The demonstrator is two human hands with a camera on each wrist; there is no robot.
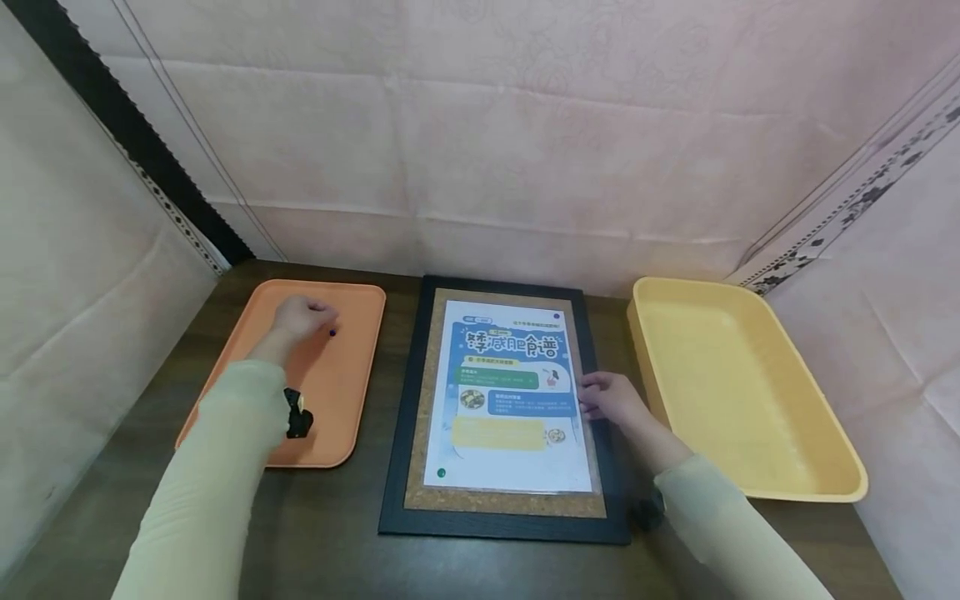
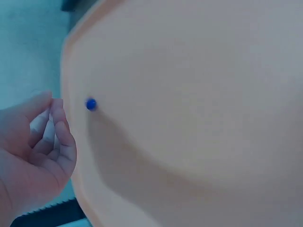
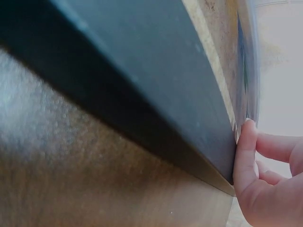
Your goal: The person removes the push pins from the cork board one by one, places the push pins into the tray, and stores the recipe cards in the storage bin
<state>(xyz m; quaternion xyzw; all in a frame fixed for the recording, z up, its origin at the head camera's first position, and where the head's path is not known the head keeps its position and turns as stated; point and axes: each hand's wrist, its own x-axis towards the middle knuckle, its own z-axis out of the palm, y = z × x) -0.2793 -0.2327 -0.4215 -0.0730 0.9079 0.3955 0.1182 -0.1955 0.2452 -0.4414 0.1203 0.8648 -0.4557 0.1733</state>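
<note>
In the head view my left hand [image 1: 298,318] hovers over the upper part of an orange tray [image 1: 333,433]. Its thumb and curled fingers come together at the tips, with nothing visible between them. A small blue pushpin [image 2: 91,104] lies on the tray beside those fingertips, apart from them. My right hand [image 1: 611,398] rests its fingers at the right edge of a printed sheet [image 1: 465,467]. The sheet lies on a black-framed corkboard [image 1: 502,502], with a dark blue pin [image 1: 557,316] at its top right corner and a green pin [image 1: 441,472] at its bottom left.
A deep yellow bin [image 1: 720,392] stands right of the corkboard. Everything sits on a dark wooden table [image 1: 322,533]. Pale cloth walls [image 1: 480,142] enclose the back and both sides.
</note>
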